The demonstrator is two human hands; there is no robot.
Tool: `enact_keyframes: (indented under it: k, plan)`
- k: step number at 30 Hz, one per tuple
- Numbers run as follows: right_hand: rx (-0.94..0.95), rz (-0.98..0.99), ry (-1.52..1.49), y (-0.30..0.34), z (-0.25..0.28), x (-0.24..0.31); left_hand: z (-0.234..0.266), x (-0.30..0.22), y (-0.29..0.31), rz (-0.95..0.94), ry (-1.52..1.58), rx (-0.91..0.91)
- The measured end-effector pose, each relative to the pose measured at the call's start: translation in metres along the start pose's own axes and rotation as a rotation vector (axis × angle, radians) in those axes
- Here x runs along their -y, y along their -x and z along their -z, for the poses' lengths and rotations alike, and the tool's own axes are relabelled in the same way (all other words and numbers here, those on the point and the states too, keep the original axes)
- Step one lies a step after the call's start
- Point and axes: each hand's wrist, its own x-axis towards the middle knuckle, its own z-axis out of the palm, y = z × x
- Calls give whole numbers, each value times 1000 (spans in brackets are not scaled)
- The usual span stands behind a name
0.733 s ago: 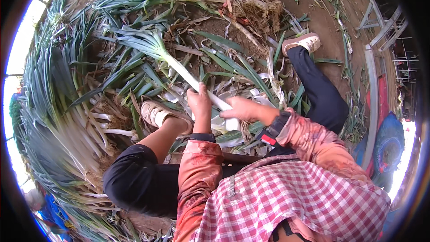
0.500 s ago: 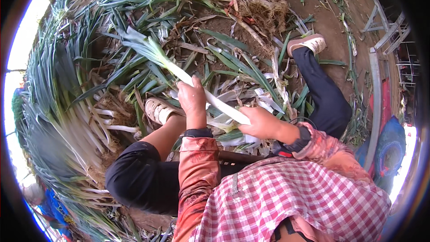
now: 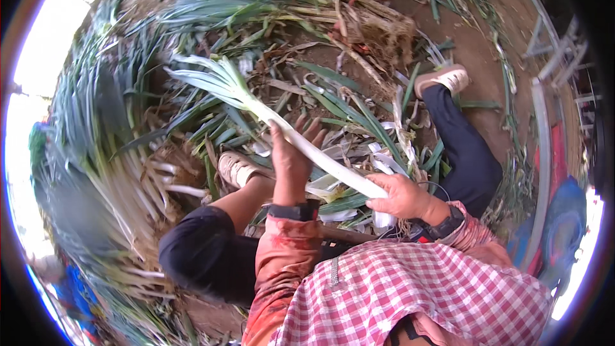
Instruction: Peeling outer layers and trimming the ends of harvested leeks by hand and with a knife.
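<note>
A single leek [image 3: 333, 165] slants across the middle of the view, its white shaft toward me and its trimmed green leaves fanned out at the far left. My right hand [image 3: 410, 197] is closed around the white lower end, so the tip is hidden in its fingers. My left hand [image 3: 293, 165] lies at the middle of the shaft with fingers spread; the shaft crosses it between thumb and fingers, and the hand is not wrapped round it.
Many leeks with roots [image 3: 128, 186] are heaped at my left. Another root-ended bundle [image 3: 384, 25] lies at the far side. Stripped leaves [image 3: 346, 99] litter the ground between my shoes. A metal frame [image 3: 543, 154] and a blue bag [image 3: 564, 218] stand at the right.
My left hand has loosened from the leek's shaft, its fingers now spread. The leek and my right hand have shifted a little right and nearer; the whole view has also shifted slightly.
</note>
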Motion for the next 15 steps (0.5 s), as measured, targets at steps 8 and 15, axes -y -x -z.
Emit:
enact_keyframes:
  k: [8,15]
  plan:
    - [-367,91,364,-7,-13,-7,-40,-51,3,-528,-316,34]
    - [-445,-109,-45,-20,24,-57,-76,-253,34,-921,-738,72]
